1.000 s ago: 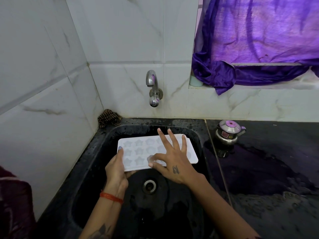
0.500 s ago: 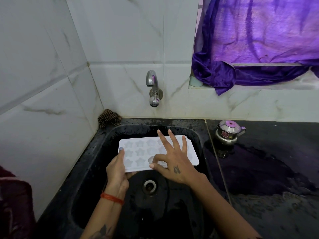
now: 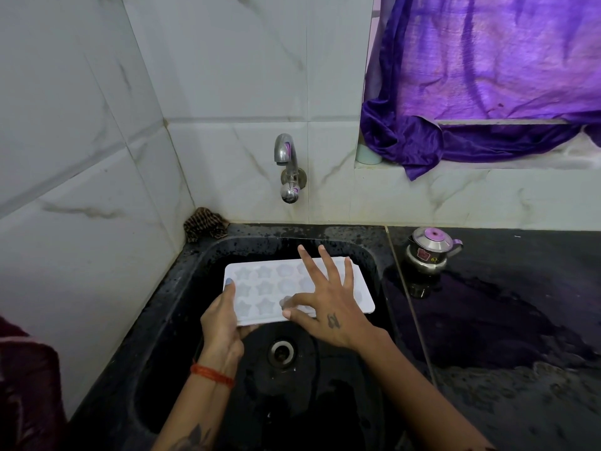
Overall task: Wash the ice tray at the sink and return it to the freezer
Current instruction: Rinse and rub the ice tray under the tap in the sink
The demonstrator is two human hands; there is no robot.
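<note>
Over the black sink, left hand is gripping the white ice tray by its near-left corner; right hand is resting spread on top, fingers splayed.

The ice tray and both hands filled the sink's far half; its near half around the drain lay open below the tap.

No text can be read; the small steel kettle with a purple lid bears stickers too small to make out.
</note>
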